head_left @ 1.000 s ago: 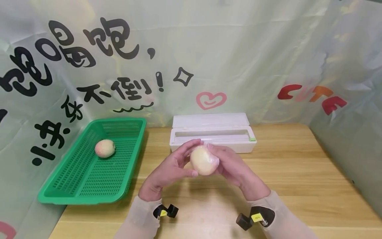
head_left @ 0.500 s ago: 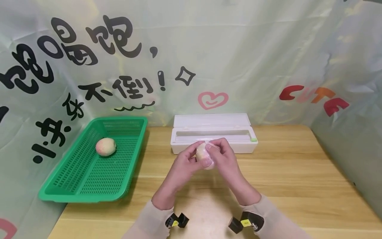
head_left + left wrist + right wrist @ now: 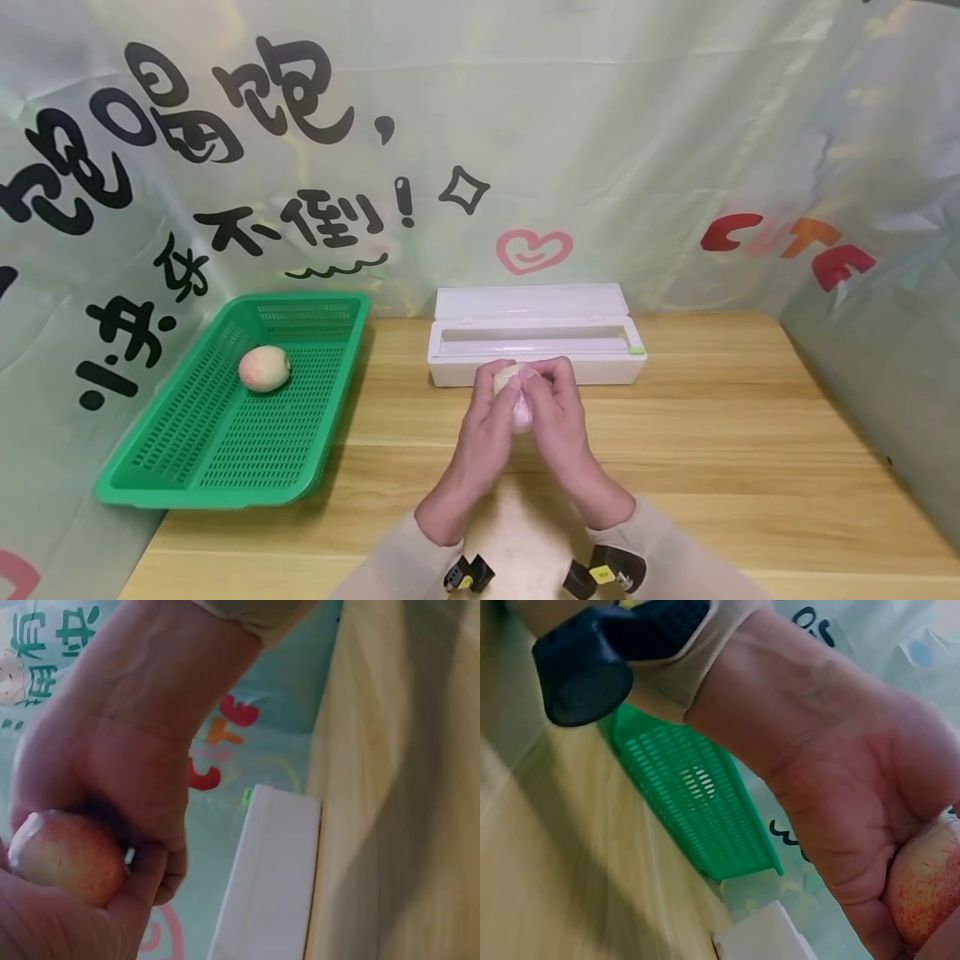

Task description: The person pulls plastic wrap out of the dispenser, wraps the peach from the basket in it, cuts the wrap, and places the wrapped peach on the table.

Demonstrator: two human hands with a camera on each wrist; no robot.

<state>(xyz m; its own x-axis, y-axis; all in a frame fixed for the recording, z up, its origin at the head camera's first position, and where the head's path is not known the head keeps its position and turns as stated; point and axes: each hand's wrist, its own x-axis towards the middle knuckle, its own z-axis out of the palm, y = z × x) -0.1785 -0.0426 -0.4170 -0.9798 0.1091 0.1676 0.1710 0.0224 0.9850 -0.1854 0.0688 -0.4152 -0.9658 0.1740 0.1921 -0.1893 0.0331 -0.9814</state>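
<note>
Left hand (image 3: 480, 442) and right hand (image 3: 561, 425) both curled in, fingers and thumbs closed round one peach (image 3: 71, 859), held between them; thumbs nearly meet on the near side. Peach is round, pale yellow with red mottling, glossy clear film (image 3: 31, 827) on part of it; rest of the film hidden by fingers. Just past the fingertips: white box (image 3: 480, 372), long, smooth, lid raised, green tab at its right end; gap to hands can't be judged. Wood-grain table (image 3: 750, 467) runs right of the right hand to a slanted edge. Well left of the left hand: green basket (image 3: 202, 500), perforated plastic, raised rim, second peach (image 3: 264, 369) inside. Beyond everything, creased printed sheet (image 3: 637, 150) backs the table.
</note>
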